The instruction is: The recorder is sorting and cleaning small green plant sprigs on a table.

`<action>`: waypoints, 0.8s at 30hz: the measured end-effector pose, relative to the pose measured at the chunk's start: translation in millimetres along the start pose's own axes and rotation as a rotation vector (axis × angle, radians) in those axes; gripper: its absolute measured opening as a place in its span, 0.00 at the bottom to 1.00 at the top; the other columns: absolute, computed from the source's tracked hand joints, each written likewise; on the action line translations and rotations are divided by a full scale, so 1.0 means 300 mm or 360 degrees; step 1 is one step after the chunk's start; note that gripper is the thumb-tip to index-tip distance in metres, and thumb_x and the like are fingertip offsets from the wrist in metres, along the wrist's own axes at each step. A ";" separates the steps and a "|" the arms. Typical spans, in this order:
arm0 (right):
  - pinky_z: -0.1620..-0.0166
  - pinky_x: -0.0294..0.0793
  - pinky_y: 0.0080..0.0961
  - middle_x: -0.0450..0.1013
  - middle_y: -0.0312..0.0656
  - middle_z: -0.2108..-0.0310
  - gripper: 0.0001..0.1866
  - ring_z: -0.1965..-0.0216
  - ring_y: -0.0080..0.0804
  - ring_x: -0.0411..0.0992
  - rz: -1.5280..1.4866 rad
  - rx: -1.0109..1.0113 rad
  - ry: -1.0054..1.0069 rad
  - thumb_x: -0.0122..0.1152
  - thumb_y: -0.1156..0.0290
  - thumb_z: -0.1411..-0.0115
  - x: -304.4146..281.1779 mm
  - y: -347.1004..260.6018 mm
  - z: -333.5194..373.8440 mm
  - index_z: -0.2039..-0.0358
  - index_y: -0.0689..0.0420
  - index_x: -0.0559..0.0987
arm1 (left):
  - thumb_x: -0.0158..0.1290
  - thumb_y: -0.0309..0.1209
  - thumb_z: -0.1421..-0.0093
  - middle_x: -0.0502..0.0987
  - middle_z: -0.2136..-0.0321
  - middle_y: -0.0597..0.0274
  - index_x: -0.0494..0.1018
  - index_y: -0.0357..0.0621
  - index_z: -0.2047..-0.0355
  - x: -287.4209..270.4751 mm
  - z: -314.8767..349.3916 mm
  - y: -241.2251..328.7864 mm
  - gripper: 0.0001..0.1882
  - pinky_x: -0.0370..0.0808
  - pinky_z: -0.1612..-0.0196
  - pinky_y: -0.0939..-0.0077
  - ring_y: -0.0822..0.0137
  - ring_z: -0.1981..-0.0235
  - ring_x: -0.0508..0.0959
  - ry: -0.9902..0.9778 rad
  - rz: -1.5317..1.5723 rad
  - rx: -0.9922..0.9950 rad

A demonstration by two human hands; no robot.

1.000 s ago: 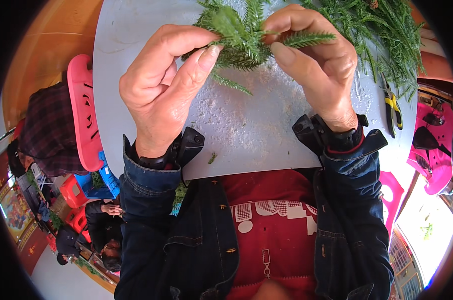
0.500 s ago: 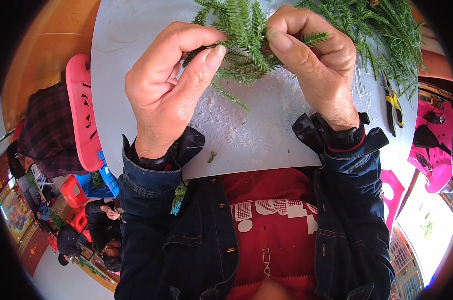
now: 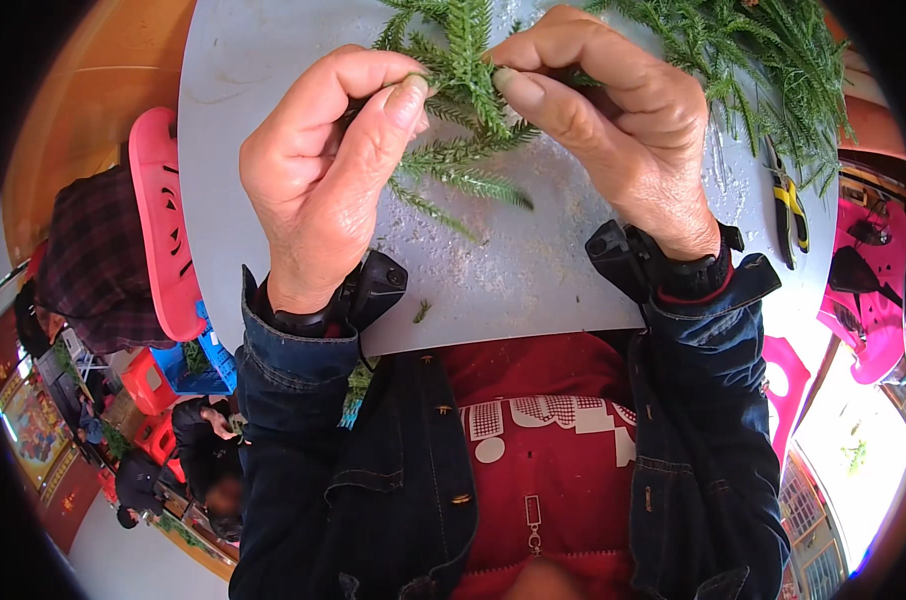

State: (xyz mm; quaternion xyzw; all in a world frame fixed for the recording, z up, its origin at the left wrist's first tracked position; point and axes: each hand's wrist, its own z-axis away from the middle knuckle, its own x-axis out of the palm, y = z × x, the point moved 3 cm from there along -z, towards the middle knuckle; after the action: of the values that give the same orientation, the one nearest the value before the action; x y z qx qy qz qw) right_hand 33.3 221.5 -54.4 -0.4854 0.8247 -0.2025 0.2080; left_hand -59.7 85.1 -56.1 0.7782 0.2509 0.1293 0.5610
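Head view. Both hands met over the grey tabletop (image 3: 303, 60), working one green needle-leaved sprig (image 3: 468, 120). The left hand (image 3: 323, 190) pinched the sprig's left side between thumb and curled fingers (image 3: 358, 70); the right hand (image 3: 613, 120) pinched its right side, thumb pressed against the forefinger, the remaining fingers folded over the foliage. The sprig was held just above the tabletop, between the two thumbs, its lower side shoots hanging free toward the person's chest. Fine pale debris and a stray green fragment (image 3: 421, 312) lay on the tabletop below the sprig. To the right of the sprig lay a loose heap of similar greenery (image 3: 763, 60), and beside that heap's lower edge a pair of yellow-handled pliers (image 3: 788, 205). A pink plastic stool (image 3: 163, 230) stood left of the tabletop.

Judged step: the sprig was being gathered or parted by hand. The next move probably called for a steady pinch from both thumbs while one hand shifted along the stem.
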 end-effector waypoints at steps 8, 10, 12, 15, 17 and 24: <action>0.68 0.65 0.13 0.69 0.32 0.74 0.06 0.73 0.16 0.64 -0.0033 0.1217 0.0138 0.55 0.71 0.40 -0.004 -0.084 0.097 0.67 0.62 0.74 | 0.50 0.24 0.41 0.71 0.79 0.68 0.71 0.33 0.65 0.005 0.011 -0.010 0.06 0.64 0.74 0.89 0.81 0.77 0.68 -0.0098 -0.0018 -0.0076; 0.68 0.65 0.14 0.68 0.32 0.74 0.07 0.74 0.16 0.64 -0.0111 0.1335 0.0179 0.55 0.71 0.40 -0.008 -0.079 0.104 0.67 0.62 0.74 | 0.50 0.24 0.41 0.71 0.79 0.68 0.71 0.33 0.66 0.007 0.012 -0.008 0.06 0.64 0.74 0.89 0.81 0.77 0.68 -0.0113 -0.0011 -0.0104; 0.68 0.64 0.14 0.67 0.32 0.75 0.07 0.74 0.16 0.63 -0.0266 0.1389 0.0199 0.54 0.71 0.40 -0.016 -0.072 0.106 0.67 0.62 0.74 | 0.50 0.24 0.41 0.71 0.80 0.68 0.71 0.33 0.66 0.011 0.011 -0.003 0.05 0.64 0.75 0.89 0.81 0.78 0.67 -0.0143 0.0004 -0.0153; 0.69 0.64 0.14 0.67 0.32 0.75 0.08 0.74 0.16 0.63 -0.0386 0.1442 0.0237 0.55 0.71 0.41 -0.021 -0.061 0.115 0.65 0.63 0.74 | 0.49 0.24 0.40 0.70 0.80 0.68 0.71 0.34 0.66 0.012 0.010 -0.001 0.05 0.64 0.75 0.89 0.81 0.79 0.67 -0.0186 0.0019 -0.0171; 0.69 0.64 0.14 0.67 0.32 0.75 0.10 0.75 0.16 0.62 -0.0474 0.1499 0.0296 0.57 0.72 0.42 -0.014 -0.054 0.113 0.62 0.63 0.73 | 0.49 0.24 0.40 0.70 0.80 0.68 0.71 0.34 0.67 0.011 0.010 -0.005 0.05 0.64 0.75 0.89 0.81 0.79 0.67 -0.0206 0.0025 -0.0187; 0.74 0.63 0.16 0.68 0.35 0.74 0.17 0.76 0.16 0.63 -0.0736 0.1833 0.0381 0.59 0.80 0.46 0.013 -0.099 0.038 0.56 0.65 0.68 | 0.48 0.25 0.40 0.71 0.80 0.66 0.70 0.33 0.66 0.001 0.011 -0.007 0.06 0.65 0.75 0.87 0.80 0.79 0.68 -0.0047 0.0145 -0.0096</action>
State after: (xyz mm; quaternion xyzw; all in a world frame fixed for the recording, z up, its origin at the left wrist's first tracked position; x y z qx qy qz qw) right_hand 59.1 203.4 -48.5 -0.4353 0.4749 -0.7065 0.2930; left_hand -58.4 83.1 -59.3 0.7734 0.2028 0.1508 0.5814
